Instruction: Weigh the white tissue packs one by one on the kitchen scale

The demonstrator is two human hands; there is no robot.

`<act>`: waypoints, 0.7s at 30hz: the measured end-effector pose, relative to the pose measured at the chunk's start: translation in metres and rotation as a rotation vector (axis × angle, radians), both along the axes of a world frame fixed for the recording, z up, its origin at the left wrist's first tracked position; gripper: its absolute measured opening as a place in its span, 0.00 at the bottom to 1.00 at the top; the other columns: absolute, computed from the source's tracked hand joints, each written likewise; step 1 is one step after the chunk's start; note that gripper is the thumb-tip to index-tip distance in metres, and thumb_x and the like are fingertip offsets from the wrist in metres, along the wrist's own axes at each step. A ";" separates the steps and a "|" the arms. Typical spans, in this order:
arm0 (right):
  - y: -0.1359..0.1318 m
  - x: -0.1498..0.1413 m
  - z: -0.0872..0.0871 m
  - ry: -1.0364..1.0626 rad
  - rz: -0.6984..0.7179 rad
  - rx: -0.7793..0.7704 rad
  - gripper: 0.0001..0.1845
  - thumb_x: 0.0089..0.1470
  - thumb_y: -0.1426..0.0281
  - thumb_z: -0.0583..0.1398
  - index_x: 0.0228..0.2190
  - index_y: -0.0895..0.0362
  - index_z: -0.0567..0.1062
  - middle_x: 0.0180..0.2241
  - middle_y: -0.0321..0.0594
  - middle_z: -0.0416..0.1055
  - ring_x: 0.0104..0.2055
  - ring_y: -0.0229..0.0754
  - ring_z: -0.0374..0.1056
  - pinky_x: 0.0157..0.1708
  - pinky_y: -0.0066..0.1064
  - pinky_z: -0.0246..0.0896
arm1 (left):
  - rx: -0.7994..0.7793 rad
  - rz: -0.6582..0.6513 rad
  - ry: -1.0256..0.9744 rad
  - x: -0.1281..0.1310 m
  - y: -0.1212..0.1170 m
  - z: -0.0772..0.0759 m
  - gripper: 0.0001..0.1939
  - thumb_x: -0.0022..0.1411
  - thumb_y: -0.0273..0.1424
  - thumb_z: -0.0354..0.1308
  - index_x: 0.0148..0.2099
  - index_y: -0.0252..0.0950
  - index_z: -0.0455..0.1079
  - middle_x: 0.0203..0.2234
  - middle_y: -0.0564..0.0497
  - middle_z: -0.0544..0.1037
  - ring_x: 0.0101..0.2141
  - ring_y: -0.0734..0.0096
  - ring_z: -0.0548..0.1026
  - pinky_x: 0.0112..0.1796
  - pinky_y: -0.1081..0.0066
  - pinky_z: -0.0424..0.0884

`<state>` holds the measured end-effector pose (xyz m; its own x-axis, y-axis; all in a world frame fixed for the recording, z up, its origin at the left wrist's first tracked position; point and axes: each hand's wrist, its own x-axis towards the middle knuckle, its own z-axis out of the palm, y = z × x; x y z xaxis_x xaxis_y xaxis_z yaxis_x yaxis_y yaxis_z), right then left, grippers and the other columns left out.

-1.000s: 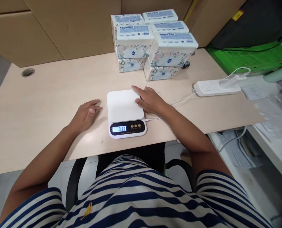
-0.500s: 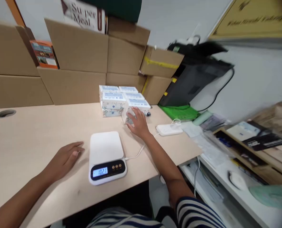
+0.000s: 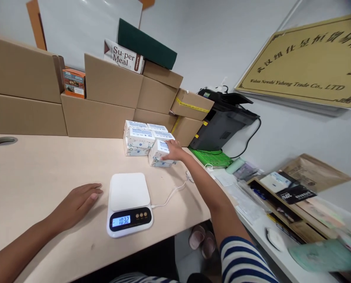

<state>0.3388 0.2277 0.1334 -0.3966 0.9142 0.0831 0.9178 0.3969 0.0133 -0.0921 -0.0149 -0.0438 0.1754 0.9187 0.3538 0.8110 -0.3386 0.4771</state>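
Observation:
My right hand (image 3: 173,151) reaches to the front right pack of tissues (image 3: 160,148). Its fingers lie over the right end of the top, with the thumb at the front face. More white tissue packs (image 3: 138,138), printed with a blue pattern, stand stacked directly behind and to the left. A white digital kitchen scale (image 3: 130,192) sits nearer to me, its platform bare and its blue display lit with digits like 103.2. Left of the scale, my left hand (image 3: 76,205) rests on the table with fingers stretched out, holding nothing.
Cardboard boxes (image 3: 101,118) line the back of the wooden table (image 3: 60,165). A black printer-like machine (image 3: 227,127) stands at the back right, near a green tray (image 3: 212,158). A white cable (image 3: 172,193) runs from the scale. To the right, a side desk holds a wooden organizer (image 3: 281,208).
My right hand has shifted from the pack's front face to its right end and top. The scale's digits have changed. My left hand stays beside the scale, while the camera view has tilted up.

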 end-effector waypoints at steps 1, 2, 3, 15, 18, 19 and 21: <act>-0.004 0.001 0.001 0.005 0.005 0.004 0.64 0.50 0.51 0.79 0.77 0.60 0.61 0.77 0.68 0.62 0.79 0.75 0.57 0.79 0.64 0.49 | -0.011 -0.007 0.003 0.002 0.001 0.003 0.35 0.81 0.57 0.39 0.58 0.50 0.86 0.67 0.50 0.83 0.67 0.47 0.80 0.69 0.47 0.75; -0.008 0.001 0.002 0.012 0.016 0.007 0.63 0.51 0.53 0.78 0.77 0.61 0.61 0.76 0.68 0.63 0.79 0.74 0.58 0.79 0.64 0.49 | -0.028 -0.014 0.007 0.004 0.001 0.008 0.36 0.81 0.58 0.40 0.60 0.49 0.85 0.67 0.48 0.83 0.68 0.47 0.80 0.69 0.47 0.75; -0.013 0.002 0.005 0.020 0.033 0.009 0.62 0.51 0.55 0.78 0.77 0.63 0.61 0.76 0.69 0.63 0.78 0.74 0.59 0.79 0.63 0.49 | -0.047 -0.012 0.008 0.008 0.000 0.015 0.35 0.79 0.59 0.42 0.61 0.46 0.84 0.67 0.46 0.83 0.67 0.45 0.80 0.69 0.47 0.75; -0.149 -0.078 -0.001 0.047 0.598 -0.346 0.68 0.50 0.43 0.76 0.80 0.52 0.56 0.75 0.58 0.63 0.75 0.73 0.61 0.75 0.64 0.60 | -0.245 0.244 -0.246 0.045 -0.024 0.061 0.16 0.72 0.37 0.62 0.59 0.41 0.71 0.25 0.60 0.66 0.26 0.66 0.68 0.34 0.69 0.60; -0.169 -0.101 -0.015 -0.059 0.538 -0.275 0.67 0.54 0.45 0.73 0.81 0.54 0.52 0.76 0.60 0.62 0.75 0.76 0.59 0.73 0.68 0.59 | -0.218 0.256 -0.273 0.046 -0.027 0.065 0.16 0.72 0.35 0.63 0.59 0.40 0.70 0.24 0.61 0.66 0.26 0.67 0.68 0.34 0.69 0.60; -0.171 -0.105 -0.019 -0.063 0.521 -0.257 0.66 0.55 0.44 0.72 0.82 0.53 0.51 0.78 0.60 0.59 0.76 0.76 0.58 0.73 0.68 0.58 | -0.213 0.249 -0.277 0.046 -0.028 0.066 0.16 0.72 0.35 0.63 0.59 0.40 0.69 0.24 0.61 0.66 0.26 0.68 0.68 0.34 0.69 0.60; -0.171 -0.106 -0.024 -0.058 0.507 -0.244 0.65 0.56 0.42 0.70 0.82 0.53 0.51 0.80 0.59 0.56 0.77 0.77 0.56 0.73 0.69 0.57 | -0.214 0.230 -0.278 0.046 -0.028 0.067 0.19 0.72 0.35 0.64 0.62 0.41 0.69 0.24 0.61 0.66 0.26 0.68 0.69 0.34 0.69 0.61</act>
<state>0.2324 0.0568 0.1098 -0.7886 0.5985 -0.1413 0.6122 0.7856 -0.0894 -0.0465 -0.0430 0.0233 -0.1181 0.9808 0.1552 0.6841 -0.0330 0.7287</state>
